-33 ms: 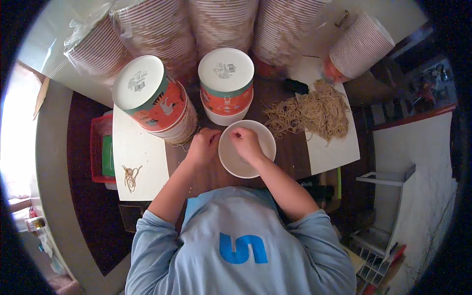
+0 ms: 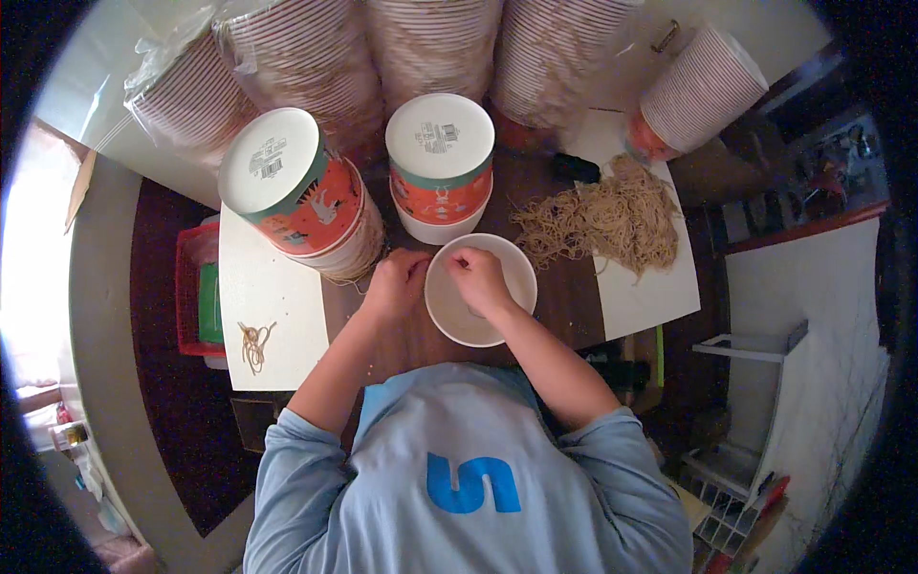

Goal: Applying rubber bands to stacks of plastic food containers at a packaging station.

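A white paper bucket (image 2: 490, 320) stands on the brown table in front of me, its open mouth facing up. My left hand (image 2: 397, 284) is closed at the outside of its left wall, the fingertips close to the rim. Over the mouth, my right hand (image 2: 480, 281) pinches its fingers together near the inside of that same wall. What either hand holds is too small or hidden to tell. Right of the bucket lies a tangled heap of tan cords (image 2: 626, 220). A few loose cords (image 2: 256, 344) rest on the white board at the left.
Two upturned stacks of printed orange buckets, a left one (image 2: 316, 206) and a middle one (image 2: 442, 191), stand just beyond my hands. Tall bucket stacks (image 2: 435, 48) line the back. Another stack (image 2: 703, 91) leans at the back right. A red crate (image 2: 188, 287) sits beyond the left edge.
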Action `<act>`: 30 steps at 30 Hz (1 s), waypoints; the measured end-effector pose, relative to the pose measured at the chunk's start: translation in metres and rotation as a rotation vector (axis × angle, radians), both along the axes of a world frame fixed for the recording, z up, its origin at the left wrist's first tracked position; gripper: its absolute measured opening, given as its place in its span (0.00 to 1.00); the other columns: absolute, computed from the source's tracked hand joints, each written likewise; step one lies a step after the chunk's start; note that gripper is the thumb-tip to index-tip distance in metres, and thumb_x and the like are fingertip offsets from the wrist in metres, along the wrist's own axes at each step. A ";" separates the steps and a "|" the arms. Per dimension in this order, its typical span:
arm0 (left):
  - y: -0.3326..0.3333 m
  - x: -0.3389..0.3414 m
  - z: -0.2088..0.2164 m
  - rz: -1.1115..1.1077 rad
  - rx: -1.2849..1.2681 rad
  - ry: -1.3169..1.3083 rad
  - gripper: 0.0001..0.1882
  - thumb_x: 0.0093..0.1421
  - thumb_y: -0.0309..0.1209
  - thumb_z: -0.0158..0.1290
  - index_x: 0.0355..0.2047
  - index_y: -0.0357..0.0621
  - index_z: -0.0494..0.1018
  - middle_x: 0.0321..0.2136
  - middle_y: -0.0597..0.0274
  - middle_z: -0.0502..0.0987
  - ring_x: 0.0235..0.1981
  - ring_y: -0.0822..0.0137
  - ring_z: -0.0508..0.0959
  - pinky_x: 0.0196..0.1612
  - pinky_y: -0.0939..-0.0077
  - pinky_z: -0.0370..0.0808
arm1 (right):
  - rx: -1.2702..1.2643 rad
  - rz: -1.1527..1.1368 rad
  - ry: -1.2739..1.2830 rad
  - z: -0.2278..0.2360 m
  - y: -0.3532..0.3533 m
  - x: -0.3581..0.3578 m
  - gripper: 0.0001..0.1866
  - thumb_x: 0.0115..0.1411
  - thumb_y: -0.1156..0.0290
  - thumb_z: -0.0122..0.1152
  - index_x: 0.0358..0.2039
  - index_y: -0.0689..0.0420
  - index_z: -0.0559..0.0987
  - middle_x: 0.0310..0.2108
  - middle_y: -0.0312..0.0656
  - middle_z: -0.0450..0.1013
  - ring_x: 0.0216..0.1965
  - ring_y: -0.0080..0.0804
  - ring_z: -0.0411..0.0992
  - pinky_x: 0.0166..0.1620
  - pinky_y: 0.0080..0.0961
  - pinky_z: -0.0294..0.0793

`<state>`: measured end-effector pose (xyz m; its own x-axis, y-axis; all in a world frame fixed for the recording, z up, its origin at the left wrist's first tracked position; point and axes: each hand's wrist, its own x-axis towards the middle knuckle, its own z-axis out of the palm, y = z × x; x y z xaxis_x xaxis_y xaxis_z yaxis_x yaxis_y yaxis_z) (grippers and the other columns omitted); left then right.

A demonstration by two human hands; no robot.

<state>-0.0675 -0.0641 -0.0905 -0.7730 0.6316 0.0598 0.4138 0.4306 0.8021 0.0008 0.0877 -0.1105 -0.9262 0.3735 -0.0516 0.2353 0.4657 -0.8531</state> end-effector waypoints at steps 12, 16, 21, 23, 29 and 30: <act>0.004 -0.002 0.011 -0.028 0.031 -0.136 0.13 0.55 0.26 0.46 0.39 0.39 0.74 0.34 0.45 0.76 0.38 0.50 0.77 0.40 0.66 0.73 | -0.021 -0.026 0.018 -0.009 -0.002 -0.004 0.08 0.52 0.70 0.58 0.28 0.62 0.78 0.24 0.46 0.76 0.26 0.33 0.75 0.31 0.26 0.71; 0.001 -0.002 0.002 -0.046 0.026 -0.158 0.13 0.56 0.27 0.47 0.40 0.39 0.74 0.34 0.45 0.76 0.38 0.52 0.78 0.40 0.68 0.73 | 0.041 0.013 0.058 -0.004 -0.003 -0.004 0.08 0.52 0.71 0.58 0.28 0.62 0.78 0.24 0.47 0.75 0.27 0.33 0.75 0.32 0.27 0.71; 0.000 0.001 0.005 -0.038 0.040 -0.192 0.12 0.56 0.26 0.47 0.41 0.38 0.73 0.34 0.46 0.77 0.37 0.56 0.78 0.40 0.70 0.73 | -0.038 -0.013 -0.008 0.011 -0.006 0.000 0.08 0.51 0.70 0.58 0.27 0.61 0.79 0.25 0.47 0.76 0.27 0.35 0.75 0.32 0.28 0.72; 0.001 0.002 0.008 -0.041 0.033 -0.178 0.12 0.56 0.26 0.47 0.41 0.38 0.73 0.34 0.47 0.77 0.37 0.58 0.78 0.40 0.70 0.73 | -0.043 -0.023 -0.007 0.009 -0.006 0.001 0.08 0.50 0.69 0.57 0.27 0.60 0.79 0.25 0.47 0.76 0.28 0.39 0.75 0.33 0.32 0.72; -0.004 0.000 0.008 -0.107 0.026 -0.169 0.12 0.56 0.26 0.48 0.40 0.39 0.74 0.33 0.47 0.77 0.35 0.61 0.78 0.39 0.70 0.73 | -0.033 0.042 -0.046 0.005 -0.004 0.004 0.08 0.49 0.67 0.58 0.24 0.58 0.80 0.24 0.48 0.75 0.28 0.44 0.75 0.35 0.35 0.73; -0.005 0.001 0.010 -0.113 -0.038 -0.198 0.12 0.55 0.26 0.49 0.39 0.39 0.74 0.32 0.48 0.77 0.34 0.61 0.78 0.39 0.70 0.73 | -0.033 0.070 -0.070 0.005 -0.004 0.006 0.08 0.49 0.67 0.58 0.23 0.58 0.80 0.24 0.48 0.75 0.28 0.44 0.75 0.35 0.35 0.73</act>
